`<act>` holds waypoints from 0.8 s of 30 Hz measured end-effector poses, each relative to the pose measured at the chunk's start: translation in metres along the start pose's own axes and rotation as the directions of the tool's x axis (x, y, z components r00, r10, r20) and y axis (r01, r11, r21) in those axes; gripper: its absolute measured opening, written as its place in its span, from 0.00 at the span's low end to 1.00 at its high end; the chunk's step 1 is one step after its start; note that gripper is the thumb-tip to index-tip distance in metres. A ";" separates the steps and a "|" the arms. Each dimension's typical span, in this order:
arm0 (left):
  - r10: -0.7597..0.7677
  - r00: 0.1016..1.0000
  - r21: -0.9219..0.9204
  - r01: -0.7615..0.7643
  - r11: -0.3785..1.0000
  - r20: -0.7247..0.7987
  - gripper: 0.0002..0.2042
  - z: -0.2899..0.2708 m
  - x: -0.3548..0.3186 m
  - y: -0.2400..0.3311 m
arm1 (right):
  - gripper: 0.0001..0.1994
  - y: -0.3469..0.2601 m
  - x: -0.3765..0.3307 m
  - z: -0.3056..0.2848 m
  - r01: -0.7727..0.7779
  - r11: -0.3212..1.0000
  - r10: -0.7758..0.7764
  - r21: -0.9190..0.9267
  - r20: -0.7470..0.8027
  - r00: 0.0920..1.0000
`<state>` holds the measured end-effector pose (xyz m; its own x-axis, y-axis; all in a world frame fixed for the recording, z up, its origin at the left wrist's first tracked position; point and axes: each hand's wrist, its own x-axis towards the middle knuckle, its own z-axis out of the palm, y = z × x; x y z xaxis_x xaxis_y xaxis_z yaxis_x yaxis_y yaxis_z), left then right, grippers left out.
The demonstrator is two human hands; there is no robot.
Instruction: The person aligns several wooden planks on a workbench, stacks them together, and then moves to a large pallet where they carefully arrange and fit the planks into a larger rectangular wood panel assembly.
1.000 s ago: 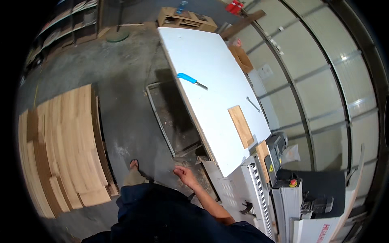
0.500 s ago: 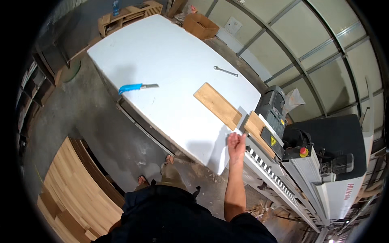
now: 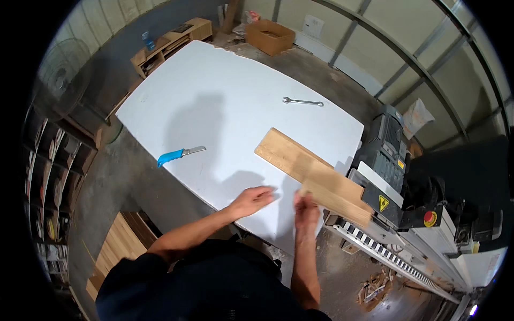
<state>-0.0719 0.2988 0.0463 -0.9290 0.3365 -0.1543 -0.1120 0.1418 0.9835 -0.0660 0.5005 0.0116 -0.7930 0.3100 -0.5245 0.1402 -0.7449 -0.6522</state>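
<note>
Standing off to the left of the white table (image 3: pixel 241 117), a fan (image 3: pixel 61 80) towers over a packed shelf unit (image 3: pixel 51 182). Down on the floor, also left of the table, there's a stack of boards (image 3: pixel 115 243). Past the table's far left corner sits a low cabinet (image 3: pixel 179 37), a blue bottle (image 3: pixel 148 41) on top. Onto the table itself, and a blue-handled knife (image 3: pixel 172 155) lies by its left edge. And there's the left hand (image 3: pixel 251 201), over the table's near edge, fingers stretched out, nothing in them! A cardboard box (image 3: pixel 269 38) sits beyond the table's far edge. The first board (image 3: pixel 284 152) lies flat, right of the table's middle, with a wrench (image 3: pixel 303 101) behind it. Now the right hand (image 3: pixel 307 213), by the table's near right corner: fingers curled and blurred at the left end of the second board (image 3: pixel 342 202), and I can't tell whether they've closed on it. That board reaches past the table's right edge, toward the machine (image 3: pixel 383 142) alongside.
</note>
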 end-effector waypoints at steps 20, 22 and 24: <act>0.073 0.980 0.479 0.024 0.877 -0.183 0.19 -0.181 -0.005 -0.049 | 0.12 0.109 -0.087 0.028 -0.169 0.976 0.169 0.139 0.012 0.986; 0.228 0.938 0.741 0.044 0.670 -0.263 0.21 -0.211 -0.018 -0.043 | 0.11 0.103 -0.100 0.018 -0.396 0.917 0.395 -0.049 -0.040 0.918; 0.224 0.904 0.847 0.221 0.484 -0.364 0.22 -0.245 -0.035 -0.056 | 0.14 0.077 -0.109 0.041 -0.578 0.664 0.602 -0.475 -0.120 0.790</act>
<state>-0.1195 0.0509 0.0196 -0.9933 -0.0031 0.1155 0.0392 0.9312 0.3623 0.0073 0.3856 0.0412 -0.4708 -0.1325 -0.8722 0.8330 -0.3926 -0.3899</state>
